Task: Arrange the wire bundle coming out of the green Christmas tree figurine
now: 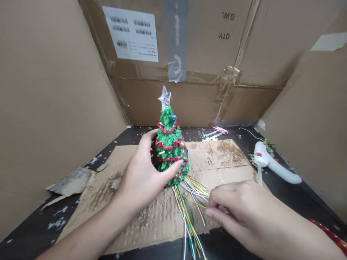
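A small green Christmas tree figurine point(168, 139) with red garlands, a few coloured balls and a clear star point(165, 98) on top stands upright on a cardboard sheet point(217, 159). My left hand point(149, 166) is wrapped around its left side, thumb across the front. From under the base, several thin wires point(187, 220) in white, yellow, green and blue spread toward me and to the right. My right hand point(235, 206) is closed with fingertips pinching some of these wires, right of the tree. Its fingers hide the ends of the held wires.
A white glue gun point(273, 164) lies at the right, beside the sheet. Cardboard walls point(200, 47) enclose the back and both sides. A torn cardboard piece point(72, 180) lies at left. Red-and-white string point(221, 130) and scraps lie at the back of the dark table point(130, 136).
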Demonstrator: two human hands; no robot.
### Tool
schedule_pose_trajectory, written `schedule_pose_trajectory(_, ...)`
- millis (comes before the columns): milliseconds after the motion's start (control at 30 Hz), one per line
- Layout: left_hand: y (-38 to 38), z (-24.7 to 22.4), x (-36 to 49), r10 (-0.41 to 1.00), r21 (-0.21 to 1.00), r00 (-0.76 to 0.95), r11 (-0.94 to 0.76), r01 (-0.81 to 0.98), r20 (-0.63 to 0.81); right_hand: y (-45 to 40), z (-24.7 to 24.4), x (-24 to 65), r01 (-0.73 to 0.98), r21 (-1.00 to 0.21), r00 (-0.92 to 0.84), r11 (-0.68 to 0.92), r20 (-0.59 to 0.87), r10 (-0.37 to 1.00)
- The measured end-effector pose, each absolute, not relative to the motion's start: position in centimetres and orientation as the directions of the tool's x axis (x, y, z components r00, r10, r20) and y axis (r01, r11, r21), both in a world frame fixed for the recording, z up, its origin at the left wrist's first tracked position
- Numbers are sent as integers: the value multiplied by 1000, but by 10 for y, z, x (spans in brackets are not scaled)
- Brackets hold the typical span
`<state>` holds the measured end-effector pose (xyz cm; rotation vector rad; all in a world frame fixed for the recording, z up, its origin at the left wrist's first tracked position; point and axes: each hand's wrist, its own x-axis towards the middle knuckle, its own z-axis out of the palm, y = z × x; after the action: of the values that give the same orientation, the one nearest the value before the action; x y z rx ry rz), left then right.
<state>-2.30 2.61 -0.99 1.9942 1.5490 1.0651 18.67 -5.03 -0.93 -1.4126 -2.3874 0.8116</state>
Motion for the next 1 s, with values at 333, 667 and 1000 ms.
schedule_pose_trajectory(333, 27, -10, -23, 938, 696, 103, -316, 644, 331, -48, -5, 182, 540, -717, -512, 441, 137, 848)
schedule_pose_trajectory(667, 25, -9, -24, 945, 694, 97, -297, 656, 312, -50, -14, 189, 599, -608, -304, 521, 429, 851)
schedule_pose_trajectory(1000, 25, -10, -24, 937, 681, 99, -314, 662, 335, -50, -14, 185, 561, -638, -327, 528, 415, 849)
